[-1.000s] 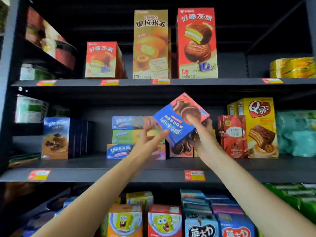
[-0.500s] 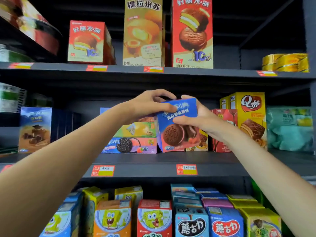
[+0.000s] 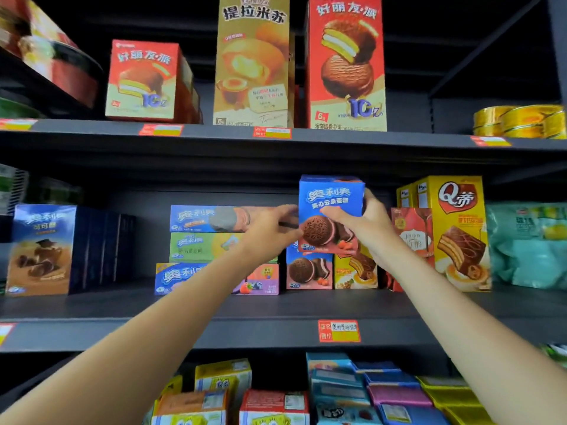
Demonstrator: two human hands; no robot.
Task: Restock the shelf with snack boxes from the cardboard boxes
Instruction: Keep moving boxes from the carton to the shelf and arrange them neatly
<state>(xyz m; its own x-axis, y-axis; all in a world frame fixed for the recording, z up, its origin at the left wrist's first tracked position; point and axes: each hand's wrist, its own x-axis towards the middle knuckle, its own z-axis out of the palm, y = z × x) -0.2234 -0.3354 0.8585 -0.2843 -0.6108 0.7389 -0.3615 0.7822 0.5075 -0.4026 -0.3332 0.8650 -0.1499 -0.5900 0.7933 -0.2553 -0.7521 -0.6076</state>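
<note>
A blue and pink cookie-cake box stands upright on top of a matching box on the middle shelf. My right hand grips its right side, thumb across the front. My left hand touches its lower left edge with the fingers curled against it. To the left lies a stack of three flat cookie boxes.
A yellow cake box and a red box stand close on the right. A small yellow box sits under my right wrist. Tall pie boxes fill the top shelf. Several snack boxes sit below.
The box went from tilted in the air to upright, then further back and up onto the matching box. My left hand shifted from its top to its lower left edge.
</note>
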